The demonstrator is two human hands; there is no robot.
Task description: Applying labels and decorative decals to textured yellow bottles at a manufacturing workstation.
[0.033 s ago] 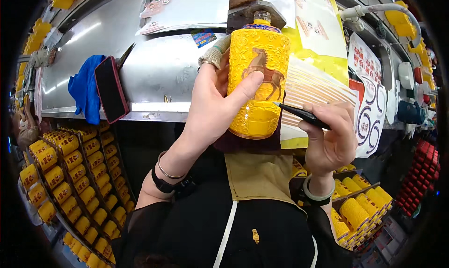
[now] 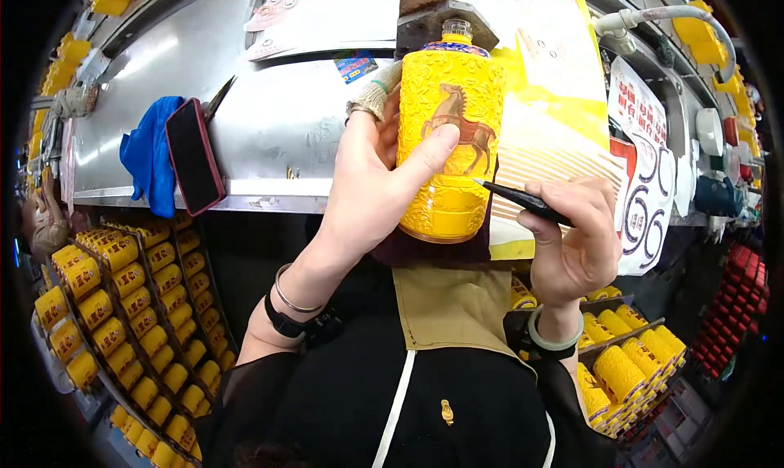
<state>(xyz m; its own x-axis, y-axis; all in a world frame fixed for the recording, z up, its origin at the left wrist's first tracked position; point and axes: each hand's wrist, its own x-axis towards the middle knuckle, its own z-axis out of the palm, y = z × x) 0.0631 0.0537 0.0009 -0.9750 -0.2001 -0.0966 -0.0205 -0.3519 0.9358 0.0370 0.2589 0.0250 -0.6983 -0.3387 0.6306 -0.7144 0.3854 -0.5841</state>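
The left hand (image 2: 371, 182) is clamped around a tall yellow bottle (image 2: 451, 133), thumb across its front, holding it upright above the worktop's (image 2: 269, 117) near edge. The bottle is carved all over in relief, bears a brown horse on its face, and has a clear stopper above a patterned collar. The right hand (image 2: 572, 239) is closed on a slim black tool (image 2: 523, 201), its tip just beside the bottle's right side. At the worktop's left end, a black phone (image 2: 194, 156) leans beside a blue cloth (image 2: 147, 162).
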